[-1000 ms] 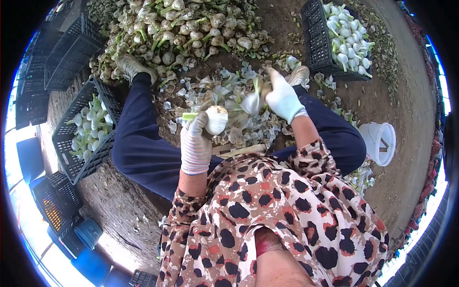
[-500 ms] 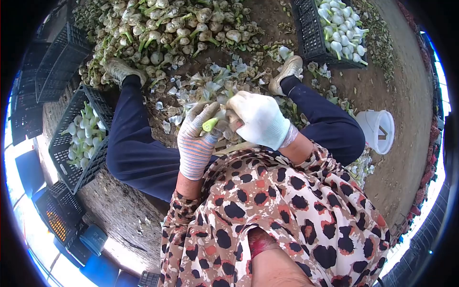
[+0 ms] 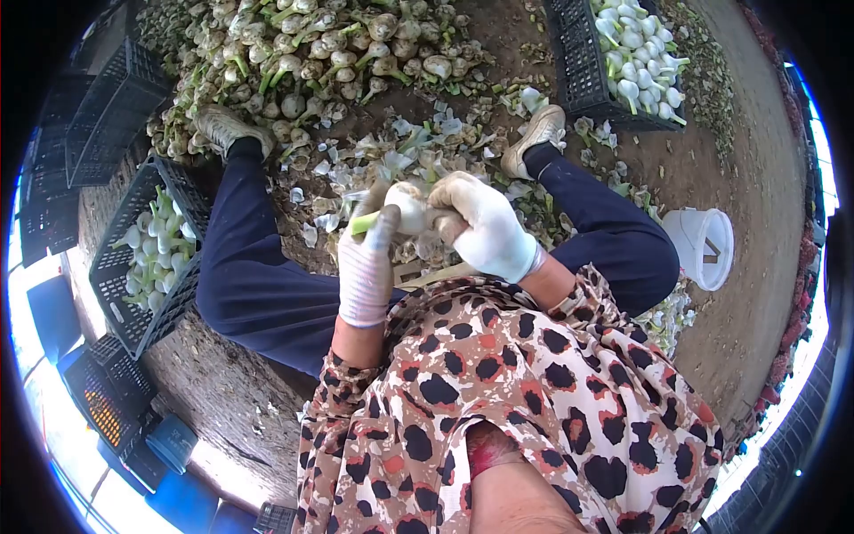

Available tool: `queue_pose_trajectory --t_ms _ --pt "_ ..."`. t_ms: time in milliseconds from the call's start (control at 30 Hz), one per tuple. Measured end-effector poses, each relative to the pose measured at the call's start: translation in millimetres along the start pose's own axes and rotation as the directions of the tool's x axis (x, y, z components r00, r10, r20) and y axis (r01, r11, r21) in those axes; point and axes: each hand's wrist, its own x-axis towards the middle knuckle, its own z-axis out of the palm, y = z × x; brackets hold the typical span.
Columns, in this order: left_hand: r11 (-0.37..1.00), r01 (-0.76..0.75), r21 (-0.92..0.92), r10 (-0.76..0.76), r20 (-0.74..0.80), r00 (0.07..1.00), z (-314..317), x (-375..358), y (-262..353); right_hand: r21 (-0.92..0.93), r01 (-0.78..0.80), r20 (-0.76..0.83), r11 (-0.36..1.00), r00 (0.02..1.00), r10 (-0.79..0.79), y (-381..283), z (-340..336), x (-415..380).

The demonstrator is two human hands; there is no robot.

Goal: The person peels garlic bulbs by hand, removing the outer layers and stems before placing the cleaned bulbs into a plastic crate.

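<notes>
A white garlic bulb [image 3: 407, 206] with a short green stem is held up in front of my lap. My left hand [image 3: 368, 258], in a striped glove, is closed around its stem side, with the cut stem poking out between thumb and fingers. From the other side my right hand [image 3: 485, 222], in a white glove with dirty fingertips, presses curled fingers against the bulb. Whether a bit of skin is pinched in those right fingertips I cannot make out. Loose papery skins [image 3: 405, 165] litter the ground beyond both hands.
A large heap of dirty garlic [image 3: 302, 53] lies past my feet. Black crates of clean bulbs stand at left [image 3: 120, 294] and upper right [image 3: 578, 67]. At right is a white bucket [image 3: 683, 240]; more black crates [image 3: 107, 125] are stacked at far left.
The garlic bulb has turned into view, its white side now showing between my hands. My left hand has rotated with its thumb over the stem, and the right fingers have shifted slightly right.
</notes>
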Motion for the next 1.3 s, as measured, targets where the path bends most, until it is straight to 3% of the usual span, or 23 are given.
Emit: queue_pose_trajectory --t_ms 33,100,133,167,200,233,300,333,400,433,500,600,633,700,733,767,833,933,1000,1033,1167,1233,1300 --pt "0.973 0.185 -0.140 -0.189 -0.009 0.982 -1.5 1.3 2.4 -0.101 0.145 -0.017 0.984 0.989 -0.147 0.4 1.5 0.6" --pt "0.958 0.203 -0.201 -0.203 0.021 0.979 -14.2 7.2 -9.0 -0.095 0.173 -0.009 0.980 0.985 -0.175 3.4 2.2 4.6" --pt "0.971 0.145 -0.191 -0.150 -0.013 0.989 -18.5 8.3 -14.5 0.106 -0.136 -0.099 0.985 0.984 0.146 17.0 4.5 5.6" --pt "0.980 0.088 -0.181 -0.098 -0.045 0.994 -21.9 9.2 -19.2 0.319 -0.408 -0.120 0.855 0.878 0.464 32.5 5.6 7.8" --pt "0.953 0.092 -0.288 -0.097 -0.001 0.995 -24.5 9.3 -20.4 0.382 -0.509 -0.207 0.771 0.766 0.608 50.8 1.6 17.0" --pt "0.953 0.092 -0.289 -0.097 -0.002 0.995 -25.7 8.9 -20.4 0.239 -0.548 -0.237 0.801 0.767 0.596 63.6 -8.5 18.7" --pt "0.953 0.050 -0.299 -0.041 0.036 0.999 -22.9 9.2 -15.5 -0.428 -0.421 -0.106 0.800 0.902 0.418 89.1 -22.3 13.4" --pt "0.963 0.033 -0.268 -0.025 0.030 0.999 -23.0 10.6 -14.4 -0.428 -0.423 -0.104 0.798 0.901 0.421 95.4 -17.6 9.3" --pt "0.974 0.026 -0.225 -0.023 0.018 1.000 -19.1 11.5 -11.6 0.082 -0.446 0.031 0.891 0.895 0.445 77.8 -5.6 5.4" --pt "0.983 0.011 -0.181 -0.009 0.010 1.000 -16.7 14.2 -10.2 0.070 -0.387 0.155 0.919 0.915 0.373 56.8 -12.8 5.6" --pt "0.997 0.018 -0.079 -0.013 0.052 0.999 -12.6 15.0 -7.6 0.494 -0.500 0.369 0.711 0.862 0.349 33.5 -5.1 8.5" --pt "1.000 -0.021 -0.023 0.020 -0.018 1.000 -18.5 20.9 -0.2 0.139 -0.487 0.359 0.862 0.836 0.415 34.5 -0.4 22.9" --pt "0.984 -0.125 -0.127 0.128 0.013 0.992 -29.7 28.4 6.6 -0.173 -0.355 0.276 0.919 0.878 0.391 45.0 -2.7 31.2" --pt "0.873 -0.328 -0.361 0.290 -0.156 0.944 -43.7 43.2 48.7 -0.419 -0.367 0.111 0.831 0.887 0.447 78.0 -4.5 46.8" --pt "0.760 -0.488 -0.429 0.429 -0.231 0.873 -67.2 49.0 65.0 -0.402 -0.374 0.034 0.836 0.906 0.422 112.8 -5.6 52.7" --pt "0.644 -0.501 -0.578 0.380 -0.326 0.866 -96.3 56.7 86.1 -0.385 -0.379 -0.041 0.841 0.918 0.394 134.0 -13.8 67.2" --pt "0.543 -0.622 -0.563 0.437 -0.443 0.783 -137.7 53.6 116.5 -0.514 -0.459 -0.138 0.725 0.878 0.458 171.1 -27.5 96.9" --pt "0.549 -0.634 -0.545 0.288 -0.589 0.756 -149.9 58.9 116.0 -0.674 -0.383 -0.071 0.632 0.884 0.461 199.3 -38.7 164.0" --pt "0.688 -0.335 -0.643 0.315 -0.152 0.937 -138.0 70.2 89.8 -0.743 -0.347 0.001 0.572 0.854 0.520 222.7 -35.7 208.0" --pt "0.746 -0.262 -0.612 0.242 -0.118 0.963 -128.5 76.4 74.9 -0.786 -0.324 0.055 0.527 0.811 0.582 235.8 -33.1 226.6" --pt "0.886 -0.064 -0.459 -0.117 -0.355 0.927 -59.1 99.9 29.0 -0.862 -0.243 0.126 0.444 0.747 0.652 269.9 -21.1 252.3" --pt "0.889 0.077 -0.452 -0.199 -0.230 0.953 -57.5 101.0 4.1 -0.842 -0.364 0.031 0.398 0.704 0.710 264.6 -18.1 250.0" --pt "0.951 0.179 -0.253 -0.247 -0.270 0.931 -39.9 101.9 -5.6 -0.839 -0.359 0.042 0.410 0.708 0.705 238.2 -22.8 232.6"
